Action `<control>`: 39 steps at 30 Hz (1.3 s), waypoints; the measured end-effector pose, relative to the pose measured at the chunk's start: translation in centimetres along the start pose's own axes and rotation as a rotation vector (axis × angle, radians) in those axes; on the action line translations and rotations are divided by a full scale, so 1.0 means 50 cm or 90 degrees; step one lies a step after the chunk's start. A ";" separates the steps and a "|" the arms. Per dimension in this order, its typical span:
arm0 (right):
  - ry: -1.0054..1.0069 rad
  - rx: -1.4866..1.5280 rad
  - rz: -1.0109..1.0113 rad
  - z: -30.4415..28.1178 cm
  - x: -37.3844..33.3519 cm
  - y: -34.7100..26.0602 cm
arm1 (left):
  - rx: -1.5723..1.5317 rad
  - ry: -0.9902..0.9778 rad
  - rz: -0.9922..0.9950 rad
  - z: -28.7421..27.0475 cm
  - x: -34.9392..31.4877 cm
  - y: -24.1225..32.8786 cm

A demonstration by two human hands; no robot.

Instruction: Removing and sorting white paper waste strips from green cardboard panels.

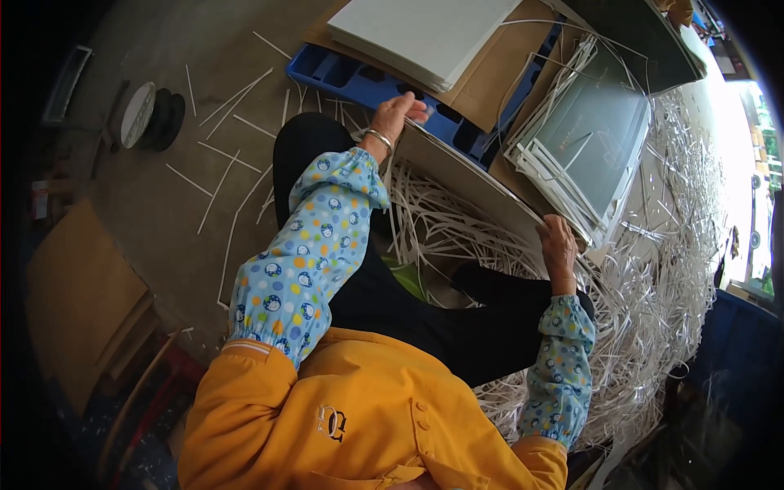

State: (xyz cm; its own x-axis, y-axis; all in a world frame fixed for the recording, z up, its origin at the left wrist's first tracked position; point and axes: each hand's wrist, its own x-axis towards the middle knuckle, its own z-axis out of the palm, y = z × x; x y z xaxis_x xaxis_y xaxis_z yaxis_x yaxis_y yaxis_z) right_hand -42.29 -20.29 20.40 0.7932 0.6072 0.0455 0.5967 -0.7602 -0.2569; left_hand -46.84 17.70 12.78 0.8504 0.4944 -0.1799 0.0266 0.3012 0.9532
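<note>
a person's left hand (pixel 398 112) and right hand (pixel 558 245) each grip an end of a flat grey cardboard sheet (pixel 474 184), lifted above pale paper offcut strips (pixel 653 269); a white sheet stack (pixel 425 33) waits at twelve o'clock, probably its destination, calling for a level carry.

- Paper strips (pixel 653 269) crowded the floor right of the held board (pixel 482 184).
- White sheet stack (pixel 584 155) blocked just beyond the board.
- Concrete floor (pixel 163 196) at left lay mostly open, with scattered strips.
</note>
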 end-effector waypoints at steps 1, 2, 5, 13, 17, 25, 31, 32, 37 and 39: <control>0.005 -0.025 0.000 0.002 0.000 0.004 | -0.026 0.040 -0.029 -0.012 0.005 -0.006; 0.005 -0.066 0.025 0.004 -0.002 0.008 | -0.061 0.059 -0.036 -0.026 0.009 -0.011; 0.014 -0.096 0.030 0.001 0.002 0.019 | 0.016 0.309 -0.099 -0.079 0.037 -0.005; 0.064 -0.081 0.071 -0.006 0.010 0.027 | 0.763 0.333 0.233 -0.031 -0.040 0.042; 0.054 -0.056 0.056 0.000 0.006 0.029 | 0.551 0.273 0.470 0.007 -0.080 0.066; 0.087 -0.050 -0.009 0.006 -0.006 0.029 | 0.289 0.178 0.227 0.072 -0.050 -0.002; 0.068 -0.052 -0.007 0.012 -0.014 0.030 | 0.282 0.196 0.218 0.062 -0.039 -0.009; 0.060 -0.048 -0.007 0.013 -0.014 0.031 | 0.294 0.190 0.205 0.060 -0.038 -0.008; 0.107 -0.115 0.015 0.015 -0.012 0.036 | 0.311 0.225 0.246 0.057 -0.036 -0.006; 0.111 -0.126 0.025 0.011 -0.010 0.038 | 0.331 0.229 0.233 0.056 -0.034 -0.005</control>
State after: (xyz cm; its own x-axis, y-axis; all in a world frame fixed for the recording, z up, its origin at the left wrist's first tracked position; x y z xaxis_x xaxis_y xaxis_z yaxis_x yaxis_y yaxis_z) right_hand -41.65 -21.91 19.36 0.8148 0.5406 0.2094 0.5637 -0.8231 -0.0684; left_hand -46.84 14.51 13.55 0.6300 0.7534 0.1885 0.0964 -0.3167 0.9436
